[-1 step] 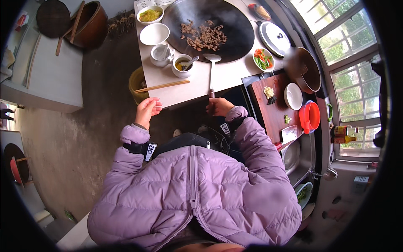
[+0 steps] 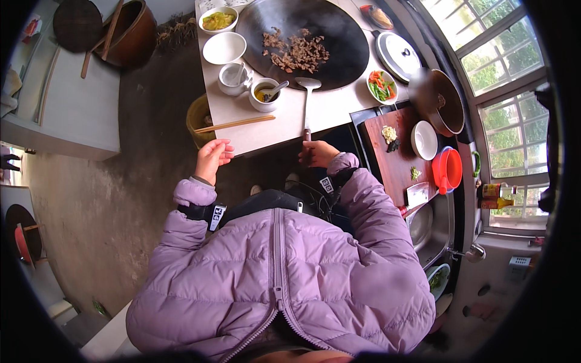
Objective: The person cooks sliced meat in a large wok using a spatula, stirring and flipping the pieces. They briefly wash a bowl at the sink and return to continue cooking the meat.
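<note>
My right hand (image 2: 319,153) is closed round the dark handle of a metal spatula (image 2: 308,100). Its blade rests at the near rim of a large black wok (image 2: 257,42), which holds browned pieces of meat (image 2: 301,51) and gives off some steam. Off the counter's front edge, my left hand (image 2: 213,158) is held in the air with nothing in it, its fingers loosely bent and apart. Just beyond it lies a pair of wooden chopsticks (image 2: 242,123), jutting past the counter's left edge. A white pot (image 2: 262,104) with a spoon in it stands behind them.
Left of the wok are more white bowls (image 2: 224,48). To its right stand a bowl of cut peppers (image 2: 382,87) and a white lid (image 2: 398,55). A cutting board (image 2: 387,172) holds chopped garlic and a cleaver (image 2: 417,194). Beyond are a red strainer (image 2: 446,169) and a sink (image 2: 437,233).
</note>
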The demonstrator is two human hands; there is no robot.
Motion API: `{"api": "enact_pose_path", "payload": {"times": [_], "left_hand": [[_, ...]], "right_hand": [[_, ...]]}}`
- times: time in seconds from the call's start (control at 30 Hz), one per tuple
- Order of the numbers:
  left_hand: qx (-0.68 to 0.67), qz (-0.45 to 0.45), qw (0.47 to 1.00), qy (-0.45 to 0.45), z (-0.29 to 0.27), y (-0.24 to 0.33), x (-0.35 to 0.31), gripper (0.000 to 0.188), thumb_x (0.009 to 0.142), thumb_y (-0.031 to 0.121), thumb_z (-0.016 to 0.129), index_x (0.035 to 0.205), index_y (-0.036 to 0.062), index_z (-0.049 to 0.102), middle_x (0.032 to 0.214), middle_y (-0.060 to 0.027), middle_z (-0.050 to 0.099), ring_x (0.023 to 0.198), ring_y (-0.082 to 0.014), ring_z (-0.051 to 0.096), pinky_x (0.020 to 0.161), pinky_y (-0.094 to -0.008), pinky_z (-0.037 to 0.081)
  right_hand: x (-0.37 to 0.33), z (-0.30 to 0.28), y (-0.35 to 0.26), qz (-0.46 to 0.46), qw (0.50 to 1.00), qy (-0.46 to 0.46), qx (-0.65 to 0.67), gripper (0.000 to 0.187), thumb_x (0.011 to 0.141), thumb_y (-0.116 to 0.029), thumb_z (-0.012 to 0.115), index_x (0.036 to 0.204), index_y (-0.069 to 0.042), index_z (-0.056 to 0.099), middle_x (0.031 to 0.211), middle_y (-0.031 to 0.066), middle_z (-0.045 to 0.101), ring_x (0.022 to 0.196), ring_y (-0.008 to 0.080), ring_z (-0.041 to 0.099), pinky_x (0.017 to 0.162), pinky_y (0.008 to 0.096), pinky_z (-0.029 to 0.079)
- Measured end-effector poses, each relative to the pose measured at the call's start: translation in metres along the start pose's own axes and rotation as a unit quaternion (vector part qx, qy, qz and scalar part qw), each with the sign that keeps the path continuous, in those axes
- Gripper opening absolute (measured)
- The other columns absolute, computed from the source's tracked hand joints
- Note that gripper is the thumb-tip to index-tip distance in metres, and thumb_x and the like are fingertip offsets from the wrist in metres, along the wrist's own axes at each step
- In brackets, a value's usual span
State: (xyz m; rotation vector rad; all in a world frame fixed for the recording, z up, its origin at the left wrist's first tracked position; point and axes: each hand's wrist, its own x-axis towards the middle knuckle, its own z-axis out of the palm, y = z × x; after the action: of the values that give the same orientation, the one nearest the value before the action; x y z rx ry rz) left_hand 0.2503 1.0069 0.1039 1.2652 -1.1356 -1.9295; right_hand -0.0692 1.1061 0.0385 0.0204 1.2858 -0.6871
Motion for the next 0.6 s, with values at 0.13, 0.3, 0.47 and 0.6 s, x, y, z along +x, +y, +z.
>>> {"api": "enact_pose_path", "payload": {"times": [0.13,0.3,0.47,0.6], "left_hand": [[-0.005,0.014,1.0,0.004,0.002,0.011,0.024,0.02,0.087,0.018,0.045,0.097,0.0034,0.055,0.084,-0.0066,0.06,0.07,-0.0123,0.058,0.063,-0.0225,0.046],[-0.017,0.02,0.999,0.025,0.024,0.027,0.059,0.02,0.087,0.017,0.046,0.098,0.0025,0.054,0.085,-0.0086,0.06,0.072,-0.0144,0.058,0.064,-0.0247,0.046],[-0.059,0.035,0.995,0.071,0.05,0.037,0.09,0.02,0.087,0.018,0.047,0.098,0.0033,0.055,0.083,-0.0073,0.06,0.069,-0.0128,0.057,0.062,-0.0231,0.046],[-0.121,0.074,0.975,0.171,0.065,0.039,0.105,0.02,0.087,0.019,0.048,0.097,0.0032,0.055,0.08,-0.0064,0.06,0.064,-0.0109,0.056,0.057,-0.0212,0.044]], "right_hand": [[-0.018,-0.001,-0.025,-0.042,0.998,-0.001,-0.055,0.021,0.08,-0.024,0.058,0.085,-0.008,0.046,0.071,0.0066,0.055,0.061,0.0233,0.055,0.055,0.0361,0.047],[-0.042,-0.014,-0.092,-0.156,0.987,-0.026,-0.007,0.012,0.084,-0.019,0.053,0.087,-0.01,0.046,0.063,0.0018,0.049,0.052,0.012,0.051,0.047,0.0255,0.046],[-0.041,-0.047,-0.18,-0.203,0.931,0.119,-0.279,0.023,0.082,-0.022,0.054,0.097,-0.006,0.048,0.067,0.007,0.056,0.044,0.0128,0.051,0.038,0.0245,0.042],[-0.033,-0.07,-0.271,-0.185,0.8,0.164,-0.547,0.018,0.075,-0.018,0.056,0.088,-0.005,0.056,0.062,0.0076,0.055,0.041,0.0135,0.049,0.039,0.0268,0.04]]}}
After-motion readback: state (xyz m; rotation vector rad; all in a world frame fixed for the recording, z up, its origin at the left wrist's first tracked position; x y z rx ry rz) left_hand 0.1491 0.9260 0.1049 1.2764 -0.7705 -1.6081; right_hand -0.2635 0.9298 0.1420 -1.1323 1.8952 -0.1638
